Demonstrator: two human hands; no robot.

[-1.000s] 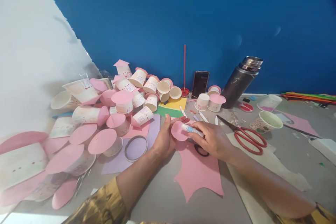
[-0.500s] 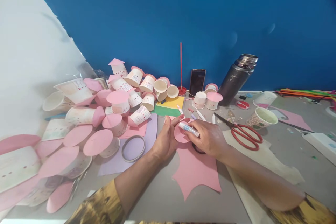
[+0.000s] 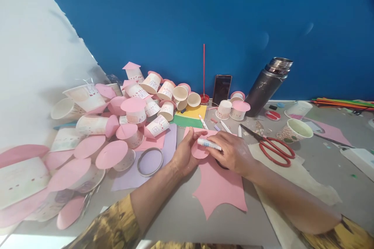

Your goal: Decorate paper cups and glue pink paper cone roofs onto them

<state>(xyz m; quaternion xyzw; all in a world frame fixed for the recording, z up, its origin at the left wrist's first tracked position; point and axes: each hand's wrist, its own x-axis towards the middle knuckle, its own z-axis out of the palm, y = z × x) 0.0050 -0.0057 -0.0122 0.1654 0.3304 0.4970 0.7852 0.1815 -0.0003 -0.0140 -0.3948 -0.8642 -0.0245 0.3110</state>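
Note:
My left hand (image 3: 184, 155) pinches a small pink paper disc (image 3: 199, 150) between thumb and fingers, just above the table. My right hand (image 3: 232, 151) grips a white glue tube (image 3: 208, 144), laid across the disc with its tip at the disc's upper left edge. Under both hands lies a cut sheet of pink paper (image 3: 219, 186) with a jagged lower edge. A dark ring (image 3: 221, 164) peeks out below my right hand.
A heap of paper cups with pink paper lids (image 3: 131, 113) fills the left side. Red-handled scissors (image 3: 273, 148), a tape ring (image 3: 150, 160), a dark flask (image 3: 267, 85), a phone (image 3: 221, 89), and a cup (image 3: 293, 130) lie around.
The glue tube has slid a little left and up across the disc. My left fingers have closed more round the disc's edge. The view shifted slightly.

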